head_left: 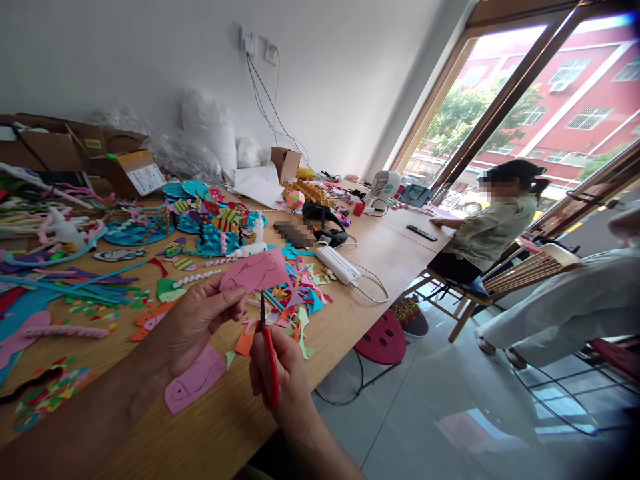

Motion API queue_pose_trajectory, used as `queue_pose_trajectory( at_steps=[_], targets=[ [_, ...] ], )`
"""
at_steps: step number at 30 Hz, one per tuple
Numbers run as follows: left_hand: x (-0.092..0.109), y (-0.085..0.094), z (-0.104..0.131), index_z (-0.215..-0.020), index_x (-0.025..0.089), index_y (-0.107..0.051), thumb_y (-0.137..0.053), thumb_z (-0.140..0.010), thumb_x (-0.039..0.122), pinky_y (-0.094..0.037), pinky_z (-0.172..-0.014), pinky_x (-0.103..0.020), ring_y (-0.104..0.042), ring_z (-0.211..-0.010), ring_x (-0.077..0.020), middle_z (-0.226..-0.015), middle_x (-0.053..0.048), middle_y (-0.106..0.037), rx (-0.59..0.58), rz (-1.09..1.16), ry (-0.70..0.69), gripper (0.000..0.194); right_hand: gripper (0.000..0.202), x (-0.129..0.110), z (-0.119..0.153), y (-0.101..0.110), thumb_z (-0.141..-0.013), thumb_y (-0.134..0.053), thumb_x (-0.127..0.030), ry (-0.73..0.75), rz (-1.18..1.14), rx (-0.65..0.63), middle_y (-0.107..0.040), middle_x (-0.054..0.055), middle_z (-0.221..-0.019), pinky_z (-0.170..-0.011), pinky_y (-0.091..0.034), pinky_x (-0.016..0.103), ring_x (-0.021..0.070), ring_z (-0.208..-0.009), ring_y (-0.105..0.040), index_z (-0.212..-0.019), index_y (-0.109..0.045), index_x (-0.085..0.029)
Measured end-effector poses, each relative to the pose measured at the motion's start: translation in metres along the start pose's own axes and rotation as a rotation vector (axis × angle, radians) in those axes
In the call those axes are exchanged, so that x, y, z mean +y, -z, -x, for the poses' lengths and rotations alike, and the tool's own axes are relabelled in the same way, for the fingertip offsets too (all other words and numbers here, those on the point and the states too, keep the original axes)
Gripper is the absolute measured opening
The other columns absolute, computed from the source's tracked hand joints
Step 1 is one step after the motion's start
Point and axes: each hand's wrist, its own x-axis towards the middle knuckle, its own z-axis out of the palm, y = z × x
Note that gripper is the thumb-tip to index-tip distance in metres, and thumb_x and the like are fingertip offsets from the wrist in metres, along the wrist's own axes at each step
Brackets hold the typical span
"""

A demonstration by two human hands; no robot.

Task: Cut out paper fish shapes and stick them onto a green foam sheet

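Note:
Between the thumb and fingers of my left hand (207, 317) is a pink paper piece (257, 271) with a fish outline drawn on it. My right hand (283, 367) grips red-handled scissors (270, 360), their dark blades pointing up at the paper's lower edge. Whether the blades touch the paper is hard to tell. A second pink piece with a fish drawing (196, 379) lies on the table below my left hand. Colourful paper scraps (300, 293) are heaped just beyond my right hand.
Blue plates with paper fish (220, 240), a glue bottle (250, 251), a white power strip (337, 265) and a headset (325, 225) sit farther back. Cardboard boxes (125, 173) stand back left. A seated person (493, 223) is at the table's far end; another person (550, 313) is at right.

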Motion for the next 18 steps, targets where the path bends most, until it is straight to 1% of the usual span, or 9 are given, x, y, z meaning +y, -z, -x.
queue_pose_trajectory(
  at_steps=[4, 8, 11, 14, 18],
  targets=[
    [-0.003, -0.001, 0.000, -0.056, 0.018, -0.062, -0.080, -0.063, 0.029, -0.046, -0.064, -0.020, -0.051, -0.057, -0.0087, -0.054, 0.005, -0.059, 0.009, 0.067, -0.020, 0.022, 0.047, 0.002, 0.001, -0.002, -0.080, -0.051, -0.062, -0.004, 0.000, -0.019, -0.040, -0.008, -0.037, -0.033, -0.027, 0.016, 0.0047, -0.032, -0.031, -0.060, -0.041, -0.021],
    [-0.005, -0.002, 0.001, -0.059, 0.016, -0.065, -0.079, -0.064, 0.028, -0.046, -0.064, -0.020, -0.051, -0.057, -0.0083, -0.054, 0.005, -0.059, 0.034, 0.046, -0.022, 0.019, 0.050, 0.000, 0.003, -0.003, -0.080, -0.050, -0.065, -0.011, 0.002, -0.043, -0.039, -0.008, -0.036, -0.034, -0.026, 0.016, 0.0046, -0.032, -0.030, -0.059, -0.040, -0.021],
    [-0.003, -0.001, 0.001, -0.060, 0.016, -0.066, -0.079, -0.062, 0.028, -0.048, -0.065, -0.021, -0.053, -0.058, -0.0090, -0.056, 0.004, -0.061, 0.053, 0.032, -0.025, 0.018, 0.051, -0.003, 0.004, 0.000, -0.079, -0.050, -0.067, -0.052, 0.030, -0.069, -0.038, -0.008, -0.036, -0.034, -0.024, 0.017, 0.0049, -0.032, -0.029, -0.060, -0.040, -0.021],
    [0.001, 0.001, 0.001, -0.061, 0.016, -0.066, -0.078, -0.063, 0.029, -0.051, -0.064, -0.025, -0.056, -0.059, -0.0112, -0.058, 0.002, -0.063, -0.006, -0.011, 0.020, 0.018, 0.050, -0.008, 0.006, 0.007, -0.078, -0.051, -0.067, -0.111, 0.064, -0.133, -0.041, -0.008, -0.038, -0.035, -0.023, 0.017, 0.0053, -0.033, -0.031, -0.063, -0.043, -0.020],
    [0.008, 0.006, 0.001, -0.063, 0.016, -0.066, -0.074, -0.067, 0.028, -0.051, -0.061, -0.025, -0.057, -0.057, -0.0114, -0.060, 0.002, -0.064, -0.100, -0.112, 0.069, 0.015, 0.047, -0.018, 0.011, 0.021, -0.080, -0.053, -0.063, -0.191, 0.138, -0.236, -0.045, -0.006, -0.043, -0.039, -0.027, 0.018, 0.0065, -0.038, -0.037, -0.064, -0.045, -0.020]
  ],
)
